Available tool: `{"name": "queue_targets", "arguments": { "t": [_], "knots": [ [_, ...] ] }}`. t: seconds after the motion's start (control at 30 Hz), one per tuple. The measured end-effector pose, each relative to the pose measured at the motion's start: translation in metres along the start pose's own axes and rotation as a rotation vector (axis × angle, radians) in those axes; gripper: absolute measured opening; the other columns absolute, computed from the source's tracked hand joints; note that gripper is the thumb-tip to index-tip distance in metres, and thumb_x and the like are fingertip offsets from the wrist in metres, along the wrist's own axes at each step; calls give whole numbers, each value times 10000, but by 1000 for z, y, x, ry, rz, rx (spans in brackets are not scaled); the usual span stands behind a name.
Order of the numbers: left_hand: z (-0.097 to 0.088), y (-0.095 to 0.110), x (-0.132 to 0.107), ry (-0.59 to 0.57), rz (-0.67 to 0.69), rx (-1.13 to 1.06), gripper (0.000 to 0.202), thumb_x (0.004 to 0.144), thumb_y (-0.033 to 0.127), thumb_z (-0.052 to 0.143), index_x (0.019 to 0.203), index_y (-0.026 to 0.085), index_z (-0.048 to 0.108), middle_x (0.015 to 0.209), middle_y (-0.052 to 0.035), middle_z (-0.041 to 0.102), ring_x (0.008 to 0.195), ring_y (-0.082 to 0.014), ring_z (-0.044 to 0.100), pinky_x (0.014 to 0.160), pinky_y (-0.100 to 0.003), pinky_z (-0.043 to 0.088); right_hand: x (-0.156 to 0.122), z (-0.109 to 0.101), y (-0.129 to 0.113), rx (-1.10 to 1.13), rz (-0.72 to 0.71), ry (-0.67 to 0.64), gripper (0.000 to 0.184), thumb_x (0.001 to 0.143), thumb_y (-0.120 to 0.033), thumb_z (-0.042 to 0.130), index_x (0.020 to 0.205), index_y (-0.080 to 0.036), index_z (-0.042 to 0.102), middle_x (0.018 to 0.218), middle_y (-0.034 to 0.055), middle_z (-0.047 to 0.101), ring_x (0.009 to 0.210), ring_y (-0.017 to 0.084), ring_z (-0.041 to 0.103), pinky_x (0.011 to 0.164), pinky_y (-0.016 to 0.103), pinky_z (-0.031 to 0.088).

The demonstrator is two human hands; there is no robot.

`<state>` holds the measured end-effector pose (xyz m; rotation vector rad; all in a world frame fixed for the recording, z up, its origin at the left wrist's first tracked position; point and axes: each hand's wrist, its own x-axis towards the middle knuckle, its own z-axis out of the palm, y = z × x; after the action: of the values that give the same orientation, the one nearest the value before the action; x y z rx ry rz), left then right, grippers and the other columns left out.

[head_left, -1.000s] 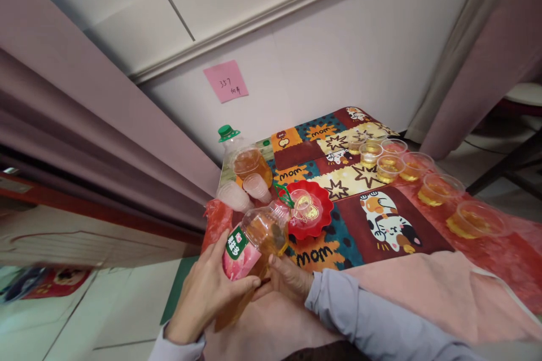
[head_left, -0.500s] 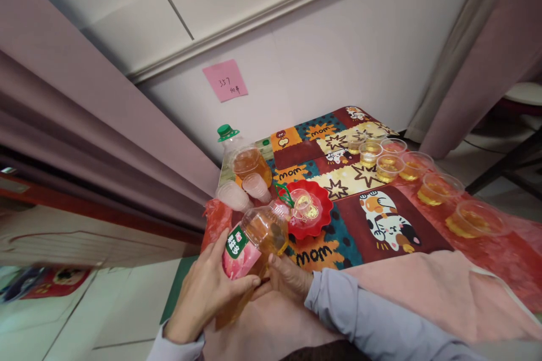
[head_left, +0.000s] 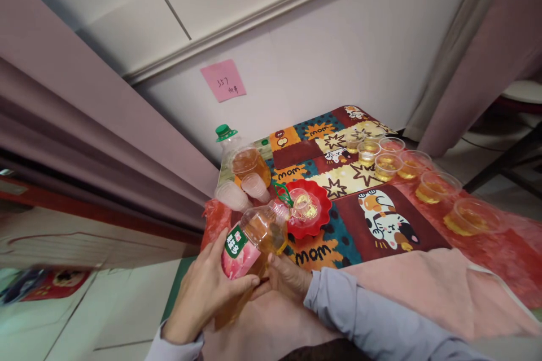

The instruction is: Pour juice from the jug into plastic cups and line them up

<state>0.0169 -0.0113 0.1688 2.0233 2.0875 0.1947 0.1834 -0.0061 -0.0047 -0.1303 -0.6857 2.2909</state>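
the left hand [head_left: 205, 287] has its fingers curled over the label side of a big clear bottle [head_left: 256, 235]; the right hand [head_left: 290, 279] clasps it from the other flank, thumb against the plastic, the other fingers partly hidden beneath; the bottle is held tilted on the near left side of the red dish [head_left: 315, 225], neck at the dish's left rim, though from here i can't tell whether they touch; with all that amber liquid inside, i'd expect it heavy and apt to swing; the thin wall would likely dent under a hard squeeze and slip if wet, so i'd grip around the labelled middle, one hand low for the weight; a clear cup [head_left: 301, 205] sits in the dish, light and easily tipped, i'd guess; left of the dish are stacked cups [head_left: 232, 196], a green-capped bottle [head_left: 254, 163] beyond them; well to its right, partly filled cups [head_left: 432, 192] line the bench [head_left: 512, 259]
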Motion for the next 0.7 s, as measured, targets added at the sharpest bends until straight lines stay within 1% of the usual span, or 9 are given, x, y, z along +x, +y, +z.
{"name": "queue_targets", "arguments": {
  "t": [0.23, 0.37, 0.47, 0.57, 0.7],
  "knots": [
    [-1, 2, 1, -22, -17, 27, 1095, 695, 671, 858, 1651, 241, 541, 1506, -168, 725, 1342, -437, 722, 1061, -500, 590, 1, 1, 0, 20, -10, -6, 991, 825, -910, 769, 1566, -300, 522, 1396, 153, 770, 1164, 340, 786, 1024, 611, 622],
    [-2, 7, 2, -44, -39, 28, 1096, 695, 647, 856, 1651, 213, 542, 1481, -177, 734, 1323, -434, 727, 1057, -506, 588, 1, 1, 0, 17, -12, -4, 1013, 813, -920, 769, 1568, -293, 520, 1379, 154, 779, 1144, 338, 795, 1038, 616, 615],
    [-4, 10, 2, -47, -44, 31, 1070, 699, 611, 849, 1646, 215, 546, 1455, -170, 745, 1302, -425, 735, 1053, -503, 586, 1, 0, 0, 18, -11, -4, 1014, 820, -914, 769, 1580, -295, 509, 1373, 154, 782, 1142, 335, 796, 1026, 604, 623],
    [-5, 13, 2, -59, -50, 27, 1051, 702, 595, 840, 1639, 215, 552, 1423, -162, 757, 1263, -413, 747, 1051, -503, 581, 1, -1, -1, 16, -11, -15, 1006, 823, -919, 761, 1571, -287, 527, 1366, 156, 786, 1131, 332, 799, 1019, 594, 628],
    [-6, 15, 3, -68, -64, 21, 1097, 684, 602, 846, 1653, 194, 533, 1460, -177, 737, 1292, -423, 729, 1065, -517, 571, 2, -1, 0, 23, -11, -17, 1004, 813, -922, 767, 1555, -278, 558, 1353, 159, 792, 1109, 332, 803, 1013, 592, 631]
  ]
}}
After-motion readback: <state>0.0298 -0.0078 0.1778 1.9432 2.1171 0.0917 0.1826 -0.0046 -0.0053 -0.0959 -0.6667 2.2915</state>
